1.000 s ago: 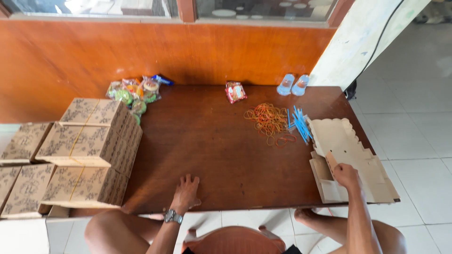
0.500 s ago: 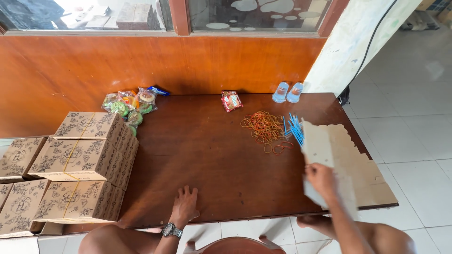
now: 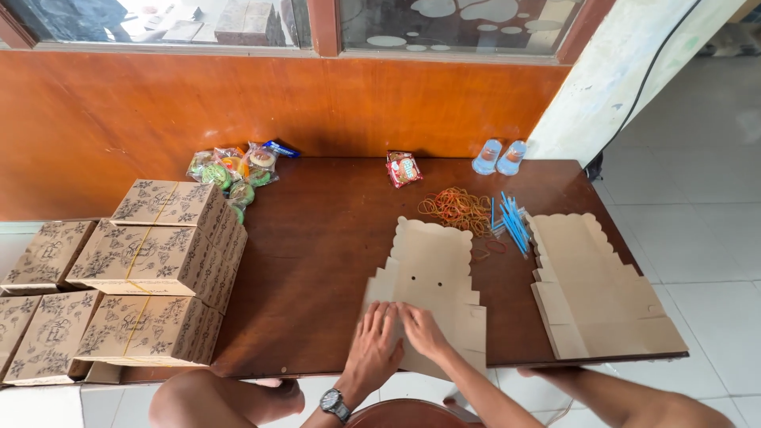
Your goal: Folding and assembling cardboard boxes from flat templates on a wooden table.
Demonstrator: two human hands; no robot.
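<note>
Two hands flat on unfolded cardboard box blank [image 3: 432, 277]: left hand [image 3: 374, 342] and right hand [image 3: 422, 329] side by side, palms pressing, grip open, nothing clasped. Blank tan, scalloped top edge, at tabletop [image 3: 325, 238] front edge. Stack of closed printed boxes [image 3: 158, 261] far left, contents hidden. Second pile of flat blanks [image 3: 598, 289] at right edge. Rubber bands [image 3: 456, 208] and blue straws [image 3: 514, 223] behind; bare wood mid-left.

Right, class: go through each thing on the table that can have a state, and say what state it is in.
Flat box blank: unfolded, under both hands.
Left hand: flat on blank.
Right hand: flat on blank.
Stack of blanks: lying flat.
Finished boxes: closed, stacked.
Rubber bands: loose heap.
Blue straws: loose bundle.
</note>
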